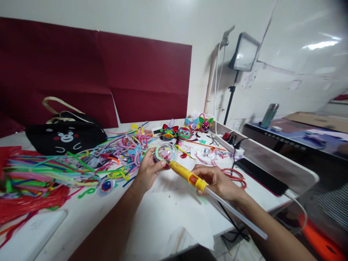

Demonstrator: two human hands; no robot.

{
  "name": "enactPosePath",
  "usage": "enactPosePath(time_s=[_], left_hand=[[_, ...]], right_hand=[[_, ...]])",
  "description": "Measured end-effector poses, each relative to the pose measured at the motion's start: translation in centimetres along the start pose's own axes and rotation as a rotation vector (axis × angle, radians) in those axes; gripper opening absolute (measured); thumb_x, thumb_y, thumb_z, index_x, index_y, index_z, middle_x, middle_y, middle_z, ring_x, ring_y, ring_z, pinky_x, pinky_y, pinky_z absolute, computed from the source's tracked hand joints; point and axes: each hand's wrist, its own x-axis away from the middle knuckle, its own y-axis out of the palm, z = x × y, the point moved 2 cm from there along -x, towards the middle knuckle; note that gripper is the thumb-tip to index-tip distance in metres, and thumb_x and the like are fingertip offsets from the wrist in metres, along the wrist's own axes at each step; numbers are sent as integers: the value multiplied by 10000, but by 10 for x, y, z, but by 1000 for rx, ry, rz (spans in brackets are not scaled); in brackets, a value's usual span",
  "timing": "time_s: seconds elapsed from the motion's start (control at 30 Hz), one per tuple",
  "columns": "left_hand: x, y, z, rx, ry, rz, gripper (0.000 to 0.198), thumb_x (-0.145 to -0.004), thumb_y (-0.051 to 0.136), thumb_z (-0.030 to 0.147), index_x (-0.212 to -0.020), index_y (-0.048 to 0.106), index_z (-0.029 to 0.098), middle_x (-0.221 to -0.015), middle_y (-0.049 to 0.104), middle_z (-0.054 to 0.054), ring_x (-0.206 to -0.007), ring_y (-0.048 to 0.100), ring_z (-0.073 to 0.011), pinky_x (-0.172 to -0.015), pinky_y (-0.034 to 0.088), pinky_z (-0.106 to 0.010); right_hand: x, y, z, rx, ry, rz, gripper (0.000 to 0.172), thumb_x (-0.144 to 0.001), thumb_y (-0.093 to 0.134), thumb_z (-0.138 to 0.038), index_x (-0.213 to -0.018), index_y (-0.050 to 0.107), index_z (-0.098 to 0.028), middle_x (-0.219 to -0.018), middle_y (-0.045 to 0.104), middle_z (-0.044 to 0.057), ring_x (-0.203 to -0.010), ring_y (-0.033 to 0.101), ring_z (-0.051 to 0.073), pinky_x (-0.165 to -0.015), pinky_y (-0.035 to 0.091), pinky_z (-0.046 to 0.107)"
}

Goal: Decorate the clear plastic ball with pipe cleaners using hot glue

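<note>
My left hand (150, 170) grips a clear plastic ball (169, 151) that has a pale green pipe cleaner curved along it and some pinkish bits inside or behind. In my right hand (216, 181) is a yellow hot glue gun (187, 175), its nozzle end meeting the near side of the ball. A long translucent glue stick (236, 212) sticks out of the gun's back end, toward the lower right. Part of my right fingers is hidden behind the gun.
Loose pipe cleaners (54, 174) cover the table's left side, before a black bag (66, 136). Several decorated balls (168, 132) stand at the back. A phone (261, 176) and a power strip (231, 143) lie right, near a low raised edge (285, 163).
</note>
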Motion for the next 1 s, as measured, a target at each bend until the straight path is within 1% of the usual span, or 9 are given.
enactPosePath(time_s=[0.27, 0.63, 0.8, 1.0], left_hand=[[0, 0, -1, -4, -1, 4, 521, -658, 791, 186, -1094, 507, 219, -1042, 638, -36, -855, 638, -179, -633, 585, -279], [0, 1, 0, -7, -4, 12, 510, -644, 792, 189, -1075, 521, 226, -1024, 652, -29, -854, 648, -186, -643, 580, -289], [1, 3, 2, -8, -13, 20, 508, -644, 794, 184, -1072, 522, 216, -996, 652, -24, -833, 643, -172, -632, 572, -263], [0, 1, 0, 3, -3, 7, 518, -655, 790, 183, -1091, 514, 216, -1030, 645, -34, -850, 642, -176, -640, 579, -271]], right_hand=[[-2, 0, -1, 27, -6, 9, 342, -632, 836, -221, -960, 741, -192, -873, 568, 3, -795, 513, 136, -717, 374, 255], [-1, -1, -1, 73, -12, 21, 345, -631, 839, -289, -940, 736, -177, -857, 569, 15, -778, 506, 149, -706, 379, 269], [-2, -1, -2, 99, -11, 21, 358, -639, 837, -314, -955, 738, -177, -862, 575, 17, -785, 511, 152, -716, 378, 276], [-2, 0, -2, 96, -13, 23, 359, -643, 835, -314, -956, 736, -171, -857, 572, 16, -781, 509, 151, -713, 379, 275]])
